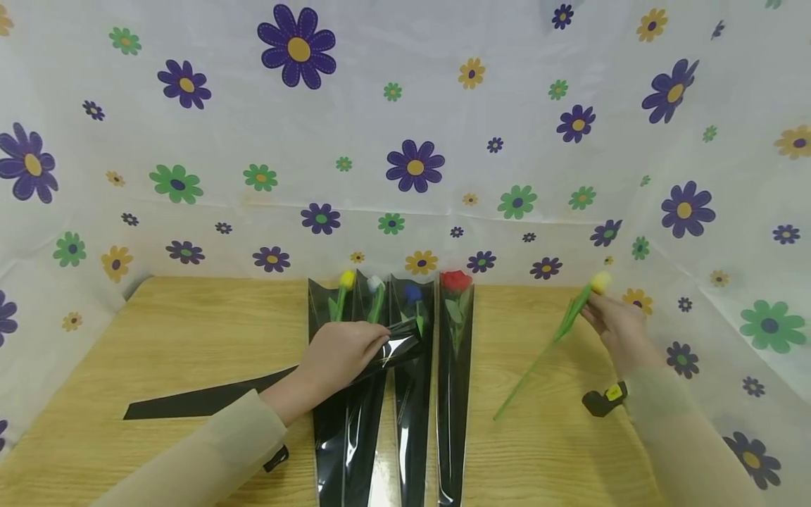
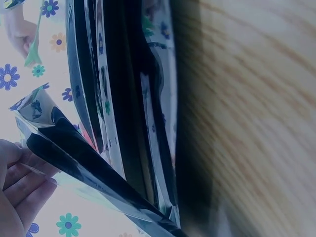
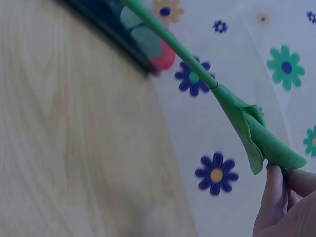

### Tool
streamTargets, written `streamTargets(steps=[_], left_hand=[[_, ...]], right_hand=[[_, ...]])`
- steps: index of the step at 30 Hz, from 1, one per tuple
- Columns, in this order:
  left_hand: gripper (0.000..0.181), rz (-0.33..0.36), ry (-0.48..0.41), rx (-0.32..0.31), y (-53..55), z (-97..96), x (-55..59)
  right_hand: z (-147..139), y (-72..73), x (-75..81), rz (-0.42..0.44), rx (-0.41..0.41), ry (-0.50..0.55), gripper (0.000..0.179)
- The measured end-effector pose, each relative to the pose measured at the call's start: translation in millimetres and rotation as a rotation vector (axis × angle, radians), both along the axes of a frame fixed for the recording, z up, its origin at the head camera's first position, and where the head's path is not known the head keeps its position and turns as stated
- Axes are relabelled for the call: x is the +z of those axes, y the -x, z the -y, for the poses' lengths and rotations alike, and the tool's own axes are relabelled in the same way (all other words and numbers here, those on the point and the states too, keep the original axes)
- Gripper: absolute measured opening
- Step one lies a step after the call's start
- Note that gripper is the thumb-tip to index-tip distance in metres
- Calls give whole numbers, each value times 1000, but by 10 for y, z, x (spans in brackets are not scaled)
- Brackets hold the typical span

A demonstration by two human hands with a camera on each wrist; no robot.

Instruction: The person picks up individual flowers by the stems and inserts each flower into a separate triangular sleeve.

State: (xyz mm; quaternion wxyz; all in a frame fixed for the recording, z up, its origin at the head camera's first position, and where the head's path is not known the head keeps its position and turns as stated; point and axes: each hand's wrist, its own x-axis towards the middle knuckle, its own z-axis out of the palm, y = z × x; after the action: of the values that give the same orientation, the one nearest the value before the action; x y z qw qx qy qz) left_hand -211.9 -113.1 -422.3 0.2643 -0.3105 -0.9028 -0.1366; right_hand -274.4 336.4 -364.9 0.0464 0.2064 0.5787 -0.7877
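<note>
My left hand (image 1: 338,355) pinches a black flower sleeve with a clear front (image 1: 203,400) near its wide end. This sleeve lies slantwise across other sleeves, its narrow end to the left; in the left wrist view its mouth (image 2: 37,111) gapes a little. On the right, my right hand (image 1: 617,327) holds an artificial pale yellow tulip (image 1: 600,282) just under the bloom. Its green stem (image 3: 173,42) slopes down to the left, away from the sleeves. The right wrist view shows thumb and fingers gripping below the green leaves (image 3: 247,128); the bloom is hidden there.
Several filled black sleeves lie side by side mid-table, with a yellow tulip (image 1: 346,280), a white flower (image 1: 375,284), a blue flower (image 1: 413,293) and a red rose (image 1: 455,282). A flower-printed cloth (image 1: 355,141) surrounds the wooden table (image 1: 209,317) at back and sides.
</note>
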Motion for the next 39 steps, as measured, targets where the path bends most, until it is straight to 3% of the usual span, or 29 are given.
streamTargets(steps=[3,5,10,16,23,32,39], left_hand=[[9,6,-3,-4,-15,-13,-4],[9,13,-6,-3,-21,-23,-15],[9,14,-3,4,-39,-41,-22],[10,9,10,13,-37,-45,-28],[10,4,16,3,-44,-42,-23],[11,-15,4,-15,-52,-74,18],[12,-10,0,-3,-13,-112,85]], right_hand=[[156,64,74,-5,-95,62,21],[246,88,116,-11,-117,95,13],[449,106,233,-32,-144,169,38],[635,116,372,-75,-254,300,39],[744,122,478,-136,-302,289,50],[820,128,460,-140,-370,273,41],[966,73,381,-176,-353,317,39]])
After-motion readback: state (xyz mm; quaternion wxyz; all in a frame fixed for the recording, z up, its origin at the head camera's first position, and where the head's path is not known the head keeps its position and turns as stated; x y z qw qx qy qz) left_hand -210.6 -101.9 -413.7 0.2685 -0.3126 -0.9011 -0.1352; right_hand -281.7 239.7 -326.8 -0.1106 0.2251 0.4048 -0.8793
